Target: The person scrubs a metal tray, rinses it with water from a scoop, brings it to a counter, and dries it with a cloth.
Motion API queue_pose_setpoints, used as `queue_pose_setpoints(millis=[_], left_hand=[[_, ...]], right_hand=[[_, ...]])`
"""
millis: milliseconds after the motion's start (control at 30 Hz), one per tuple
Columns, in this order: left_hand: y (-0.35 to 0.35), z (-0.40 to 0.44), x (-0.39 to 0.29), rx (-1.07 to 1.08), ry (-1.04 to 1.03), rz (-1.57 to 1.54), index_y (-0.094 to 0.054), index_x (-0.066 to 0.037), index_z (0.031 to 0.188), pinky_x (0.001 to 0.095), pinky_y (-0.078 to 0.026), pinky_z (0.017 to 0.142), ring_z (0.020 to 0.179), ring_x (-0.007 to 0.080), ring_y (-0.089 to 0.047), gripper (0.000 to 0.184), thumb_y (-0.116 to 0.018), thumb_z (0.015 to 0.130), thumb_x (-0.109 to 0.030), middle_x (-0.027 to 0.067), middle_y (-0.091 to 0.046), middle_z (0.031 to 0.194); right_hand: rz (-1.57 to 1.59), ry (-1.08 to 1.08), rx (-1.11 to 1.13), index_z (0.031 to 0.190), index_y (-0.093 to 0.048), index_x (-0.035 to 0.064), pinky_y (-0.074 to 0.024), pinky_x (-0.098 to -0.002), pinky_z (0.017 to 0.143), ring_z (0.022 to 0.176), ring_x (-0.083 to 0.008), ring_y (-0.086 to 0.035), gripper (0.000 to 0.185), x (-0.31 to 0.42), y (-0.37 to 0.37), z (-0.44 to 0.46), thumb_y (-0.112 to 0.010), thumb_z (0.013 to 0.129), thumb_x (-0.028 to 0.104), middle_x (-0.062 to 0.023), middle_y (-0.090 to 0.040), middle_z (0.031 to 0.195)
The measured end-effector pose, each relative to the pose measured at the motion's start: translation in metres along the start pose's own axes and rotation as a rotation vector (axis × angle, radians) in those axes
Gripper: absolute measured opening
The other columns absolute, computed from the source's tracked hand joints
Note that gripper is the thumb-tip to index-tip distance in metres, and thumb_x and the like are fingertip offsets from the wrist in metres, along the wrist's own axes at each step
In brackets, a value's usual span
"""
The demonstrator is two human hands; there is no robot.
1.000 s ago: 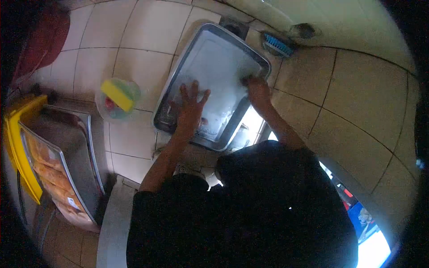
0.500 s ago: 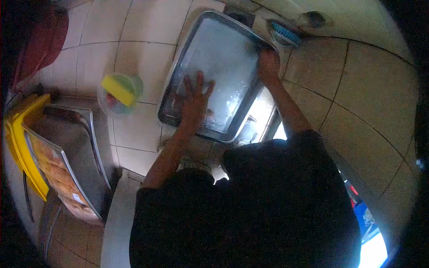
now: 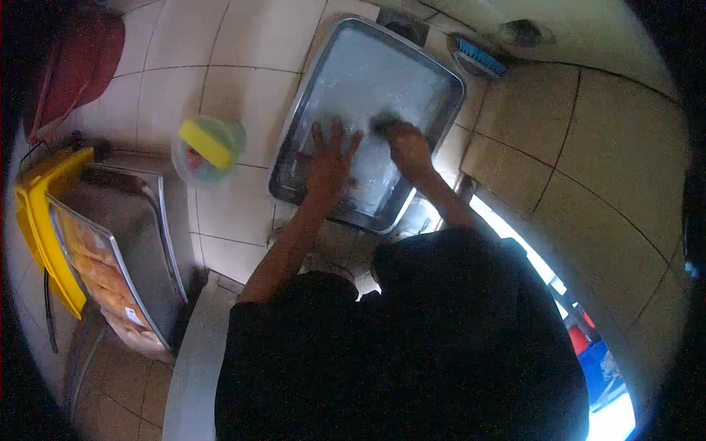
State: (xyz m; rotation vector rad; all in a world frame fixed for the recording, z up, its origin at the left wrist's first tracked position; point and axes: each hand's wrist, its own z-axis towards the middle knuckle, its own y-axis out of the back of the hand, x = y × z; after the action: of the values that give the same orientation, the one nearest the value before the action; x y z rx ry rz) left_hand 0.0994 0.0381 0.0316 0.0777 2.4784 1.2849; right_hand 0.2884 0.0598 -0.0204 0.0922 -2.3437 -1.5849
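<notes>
A: Where's the big tray [image 3: 368, 73]?
B: Flat on the tile floor [image 3: 243, 92], near the far edge, where the wall starts. A blue brush [image 3: 479, 59] lies by that edge, just past the tray's far right corner.
A: What are the hands doing?
B: The left hand [image 3: 329, 163] is loose, with its fingers spread wide. It seems to lie on the inside of the tray and has nothing in its grip. The right hand [image 3: 409, 151] is curled tight around a dark lump [image 3: 382, 123], over the middle of the tray. It's too blurry to tell what the lump is.
A: Is the tray heavy?
B: I don't think so. It looks like thin metal, so I guess it's stiff and won't break easily. But it's wide, and the inside has wet-looking shiny spots, so it's probably slippery.
A: Where should you grab it?
B: By the raised rim, I'd say, one hand on each long side.
A: And that yellow sponge [image 3: 204, 143]?
B: It's on a clear tub [image 3: 237, 136], left of the tray, not touching it.
</notes>
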Motion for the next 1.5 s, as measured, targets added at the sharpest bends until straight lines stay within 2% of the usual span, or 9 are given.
queue_pose_setpoints(millis=[100, 133, 533, 800, 933, 1133, 1233, 1367, 1500], left_hand=[[-0.002, 0.006, 0.001, -0.004, 0.004, 0.026, -0.023, -0.031, 0.139, 0.0763, -0.028, 0.084, 0.132, 0.0449, -0.01, 0.098, -0.077, 0.058, -0.043, 0.0107, -0.007, 0.148], [-0.007, 0.001, 0.001, -0.008, 0.008, 0.026, -0.023, -0.031, 0.139, 0.0763, -0.028, 0.083, 0.132, 0.0452, -0.01, 0.097, -0.077, 0.058, -0.042, 0.0105, -0.006, 0.148], [-0.011, 0.003, 0.0, 0.015, -0.012, -0.008, -0.019, -0.032, 0.14, 0.0798, -0.025, 0.08, 0.13, 0.0489, -0.01, 0.104, -0.077, 0.055, -0.046, 0.0136, -0.007, 0.147], [-0.02, 0.003, 0.003, -0.041, -0.025, -0.03, -0.02, -0.031, 0.14, 0.0803, -0.024, 0.079, 0.13, 0.0477, -0.011, 0.103, -0.077, 0.055, -0.046, 0.0122, -0.007, 0.148], [-0.039, 0.005, 0.012, -0.143, -0.107, -0.165, -0.02, -0.031, 0.14, 0.0796, -0.024, 0.08, 0.131, 0.0464, -0.011, 0.102, -0.076, 0.056, -0.046, 0.0122, -0.008, 0.148], [-0.012, 0.001, 0.0, -0.003, 0.021, -0.014, -0.022, -0.03, 0.139, 0.079, -0.022, 0.083, 0.132, 0.0448, -0.011, 0.099, -0.075, 0.057, -0.047, 0.0111, -0.009, 0.148], [-0.02, -0.001, 0.003, -0.128, -0.036, -0.036, -0.023, -0.029, 0.139, 0.0783, -0.022, 0.084, 0.131, 0.0448, -0.013, 0.098, -0.075, 0.058, -0.046, 0.0109, -0.011, 0.147], [-0.016, 0.007, 0.0, -0.054, 0.005, -0.025, -0.023, -0.029, 0.139, 0.0775, -0.026, 0.082, 0.13, 0.0451, -0.016, 0.099, -0.076, 0.056, -0.047, 0.0122, -0.013, 0.147], [-0.025, -0.002, -0.001, -0.057, -0.006, 0.05, -0.023, -0.029, 0.139, 0.0758, -0.032, 0.079, 0.129, 0.0455, -0.018, 0.102, -0.076, 0.054, -0.05, 0.0138, -0.014, 0.146]], right_hand=[[0.089, 0.057, -0.236, 0.094, -0.059, -0.0007, -0.0466, -0.0447, 0.075, 0.083, -0.034, -0.059, 0.023, -0.038, 0.017, 0.031, -0.05, 0.073, -0.001, -0.0229, -0.059, 0.086], [0.058, -0.167, 0.019, 0.097, -0.059, -0.0005, -0.0466, -0.0451, 0.074, 0.082, -0.0339, -0.059, 0.024, -0.051, 0.02, 0.046, -0.05, 0.075, 0.001, -0.0226, -0.059, 0.089], [0.127, 0.118, -0.188, 0.1, -0.058, -0.0022, -0.0484, -0.0439, 0.081, 0.09, -0.0392, -0.06, 0.023, 0.008, 0.003, -0.004, -0.047, 0.082, 0.006, -0.0263, -0.059, 0.1], [-0.199, 0.094, -0.279, 0.092, -0.056, 0.0014, -0.0485, -0.0463, 0.065, 0.071, -0.033, -0.06, 0.018, -0.022, -0.019, 0.007, -0.05, 0.077, 0.008, -0.0194, -0.06, 0.075], [-0.113, -0.077, 0.021, 0.098, -0.054, 0.0004, -0.0491, -0.0467, 0.067, 0.076, -0.0337, -0.061, 0.025, -0.025, 0.026, 0.039, -0.052, 0.074, 0.005, -0.0183, -0.061, 0.082], [-0.093, 0.117, -0.267, 0.095, -0.057, 0.0029, -0.049, -0.0463, 0.064, 0.077, -0.0312, -0.061, 0.024, -0.036, -0.004, 0.018, -0.055, 0.072, 0.003, -0.0185, -0.061, 0.084], [0.176, 0.029, 0.477, 0.097, -0.058, 0.0028, -0.05, -0.0468, 0.068, 0.077, -0.0322, -0.062, 0.025, -0.086, -0.01, 0.036, -0.055, 0.072, 0.005, -0.0195, -0.062, 0.085], [-0.233, 0.097, -0.294, 0.092, -0.061, 0.0052, -0.0504, -0.044, 0.063, 0.068, -0.0305, -0.061, 0.021, -0.014, -0.02, 0.004, -0.055, 0.073, 0.01, -0.0172, -0.061, 0.08], [-0.142, 0.04, -0.032, 0.097, -0.059, 0.004, -0.0489, -0.0496, 0.067, 0.071, -0.0321, -0.061, 0.027, -0.057, 0.005, 0.039, -0.056, 0.071, 0.012, -0.0179, -0.061, 0.084]])
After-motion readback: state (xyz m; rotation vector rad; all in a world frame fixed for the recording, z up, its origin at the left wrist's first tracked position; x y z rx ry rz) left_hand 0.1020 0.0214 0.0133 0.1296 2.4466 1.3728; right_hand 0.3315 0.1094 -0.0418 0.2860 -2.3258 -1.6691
